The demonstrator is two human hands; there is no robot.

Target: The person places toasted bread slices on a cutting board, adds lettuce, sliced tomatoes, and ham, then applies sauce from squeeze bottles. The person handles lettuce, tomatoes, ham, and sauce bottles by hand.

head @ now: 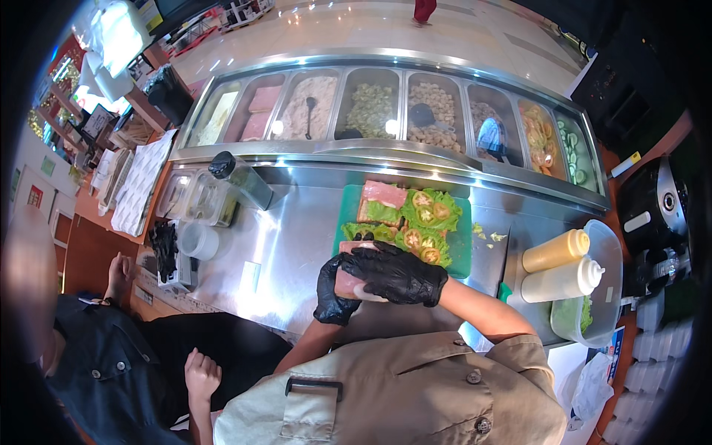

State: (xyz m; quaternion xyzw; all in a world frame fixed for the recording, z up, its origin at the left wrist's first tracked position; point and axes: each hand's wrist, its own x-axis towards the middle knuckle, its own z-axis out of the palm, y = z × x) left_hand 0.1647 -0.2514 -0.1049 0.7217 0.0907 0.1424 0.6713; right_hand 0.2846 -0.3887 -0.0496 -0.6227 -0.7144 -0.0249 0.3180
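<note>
Sliced ham (349, 285) lies in my black-gloved left hand (335, 297), just off the near edge of a green cutting board (461, 261). My black-gloved right hand (396, 272) rests across the top of the ham, its fingers reaching to the far edge and hiding part of it. Open-faced bread on the board carries lettuce (453, 214) and tomato slices (425, 214). At the board's far left, a ham slice (385, 193) covers lettuce on bread. Behind my hands, the near-left bread is partly hidden.
Beyond the counter (300, 222) runs a steel topping rail (389, 147) with several filled pans. A knife (505, 286) and squeeze bottles (556, 250) lie right, beside a plastic tub (603, 311). A shaker bottle (245, 181) stands left. Another person (111, 356) is close on my left.
</note>
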